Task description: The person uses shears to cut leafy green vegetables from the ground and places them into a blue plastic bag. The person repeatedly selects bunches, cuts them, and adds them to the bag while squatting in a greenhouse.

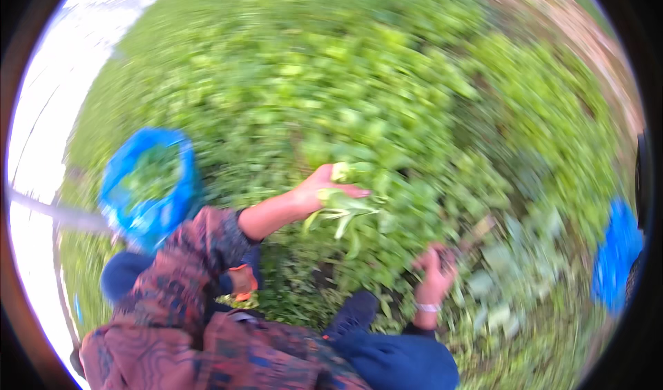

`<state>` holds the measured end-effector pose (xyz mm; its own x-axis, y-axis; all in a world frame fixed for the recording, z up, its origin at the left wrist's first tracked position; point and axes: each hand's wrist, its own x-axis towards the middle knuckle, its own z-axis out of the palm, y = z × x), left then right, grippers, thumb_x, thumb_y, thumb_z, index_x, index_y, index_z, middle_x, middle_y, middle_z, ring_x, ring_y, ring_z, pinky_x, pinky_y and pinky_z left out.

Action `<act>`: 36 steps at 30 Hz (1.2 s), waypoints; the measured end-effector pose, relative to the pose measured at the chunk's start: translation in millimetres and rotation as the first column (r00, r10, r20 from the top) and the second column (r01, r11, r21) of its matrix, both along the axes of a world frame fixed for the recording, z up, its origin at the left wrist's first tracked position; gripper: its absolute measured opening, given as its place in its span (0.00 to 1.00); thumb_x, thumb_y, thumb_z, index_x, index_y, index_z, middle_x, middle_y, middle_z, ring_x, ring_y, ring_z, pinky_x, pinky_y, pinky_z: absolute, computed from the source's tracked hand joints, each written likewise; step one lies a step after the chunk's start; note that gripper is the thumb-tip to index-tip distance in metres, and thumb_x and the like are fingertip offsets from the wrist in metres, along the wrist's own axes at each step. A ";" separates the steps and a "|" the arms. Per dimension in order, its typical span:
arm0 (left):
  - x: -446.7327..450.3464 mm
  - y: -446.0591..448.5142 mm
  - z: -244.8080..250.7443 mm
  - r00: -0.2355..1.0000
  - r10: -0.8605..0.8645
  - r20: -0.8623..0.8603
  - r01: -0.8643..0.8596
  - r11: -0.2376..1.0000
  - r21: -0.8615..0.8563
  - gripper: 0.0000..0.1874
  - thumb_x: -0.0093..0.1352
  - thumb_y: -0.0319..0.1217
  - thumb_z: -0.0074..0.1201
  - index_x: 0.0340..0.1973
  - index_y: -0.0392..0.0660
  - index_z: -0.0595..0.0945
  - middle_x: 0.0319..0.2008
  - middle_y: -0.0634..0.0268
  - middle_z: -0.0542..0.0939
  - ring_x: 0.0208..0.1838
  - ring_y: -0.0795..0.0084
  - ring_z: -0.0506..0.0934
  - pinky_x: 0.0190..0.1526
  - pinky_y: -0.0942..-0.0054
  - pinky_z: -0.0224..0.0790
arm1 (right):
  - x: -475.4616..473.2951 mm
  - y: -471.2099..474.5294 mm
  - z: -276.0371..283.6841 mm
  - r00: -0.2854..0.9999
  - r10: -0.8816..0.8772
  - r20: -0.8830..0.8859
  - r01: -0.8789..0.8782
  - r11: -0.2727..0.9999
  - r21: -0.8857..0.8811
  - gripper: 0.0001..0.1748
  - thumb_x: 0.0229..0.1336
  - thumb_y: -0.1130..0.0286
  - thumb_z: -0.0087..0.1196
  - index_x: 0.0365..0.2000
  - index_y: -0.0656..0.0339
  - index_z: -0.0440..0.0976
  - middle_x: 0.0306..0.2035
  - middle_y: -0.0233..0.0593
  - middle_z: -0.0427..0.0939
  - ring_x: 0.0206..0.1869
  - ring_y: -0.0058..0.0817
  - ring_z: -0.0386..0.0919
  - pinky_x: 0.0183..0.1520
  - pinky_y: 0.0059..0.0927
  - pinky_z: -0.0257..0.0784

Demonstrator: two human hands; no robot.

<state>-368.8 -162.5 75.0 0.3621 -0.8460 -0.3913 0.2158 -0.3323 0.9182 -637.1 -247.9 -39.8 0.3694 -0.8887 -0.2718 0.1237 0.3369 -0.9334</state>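
Observation:
My left hand (331,188) reaches out at the middle over leafy green plants (383,115), closed around some picked green stems (344,211) whose leaves and pale ends stick out past the fingers. Lower right, my right hand (436,268), with a pale band at the wrist, is low among the leaves. A dark thing lies against its fingers, and a brownish, flat, blurred shape (479,232) extends up and right from there; whether the hand grips it is not clear. To the left stands an open blue plastic bag (147,188) with green leaves inside.
Another blue plastic bag (616,255) is at the far right. Broad grey-green leaves (497,271) grow right of my right hand. My dark shoe (355,312) is on the ground between the hands. A strip of bare soil (564,22) runs along the upper right.

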 end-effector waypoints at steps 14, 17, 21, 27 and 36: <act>227.4 316.1 176.4 0.158 -0.704 0.692 -0.504 0.545 0.670 0.24 0.59 0.36 0.64 0.50 0.43 0.80 0.46 0.54 0.83 0.49 0.57 0.80 0.49 0.61 0.74 | 0.9 58.8 -16.0 0.935 0.353 -0.026 -0.351 0.934 0.065 0.11 0.63 0.79 0.50 0.46 0.69 0.69 0.29 0.34 0.73 0.30 0.21 0.73 0.38 0.24 0.71; 223.1 271.3 155.1 0.301 -0.484 0.822 -0.442 0.692 0.570 0.22 0.60 0.35 0.62 0.50 0.43 0.80 0.47 0.54 0.82 0.48 0.57 0.81 0.48 0.60 0.74 | -3.9 59.0 -9.3 0.915 0.404 -0.021 -0.401 0.913 0.079 0.15 0.63 0.80 0.50 0.51 0.69 0.68 0.34 0.34 0.75 0.35 0.20 0.74 0.43 0.24 0.72; 142.0 158.5 83.2 0.201 -0.623 0.756 0.097 0.781 0.617 0.16 0.61 0.32 0.58 0.45 0.46 0.81 0.42 0.56 0.81 0.39 0.56 0.81 0.40 0.57 0.74 | -26.1 53.7 -9.6 0.919 0.391 -0.045 -0.384 0.916 0.113 0.22 0.65 0.78 0.51 0.58 0.69 0.66 0.38 0.33 0.78 0.42 0.19 0.76 0.49 0.24 0.72; -43.8 44.6 -33.9 0.185 -0.440 0.879 0.760 0.631 0.156 0.07 0.59 0.30 0.56 0.33 0.45 0.80 0.27 0.62 0.77 0.35 0.59 0.79 0.36 0.61 0.74 | -64.8 57.5 -14.8 0.948 0.278 -0.152 -0.236 0.939 0.249 0.19 0.68 0.69 0.51 0.53 0.71 0.70 0.29 0.34 0.80 0.30 0.18 0.77 0.36 0.20 0.72; -85.3 3.8 -122.1 0.026 -0.352 0.935 0.679 0.693 0.242 0.12 0.57 0.29 0.54 0.37 0.45 0.81 0.46 0.57 0.78 0.50 0.58 0.75 0.48 0.61 0.67 | -60.6 65.2 -16.5 0.907 0.418 -0.046 -0.334 0.783 0.524 0.20 0.69 0.56 0.47 0.32 0.65 0.70 0.17 0.36 0.74 0.15 0.22 0.72 0.18 0.24 0.69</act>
<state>-454.1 -158.7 -47.1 -0.2778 -0.9601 0.0333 -0.8936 0.2710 0.3578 -697.7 -182.7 -56.3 0.5631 -0.4168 -0.7136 -0.2380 0.7451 -0.6230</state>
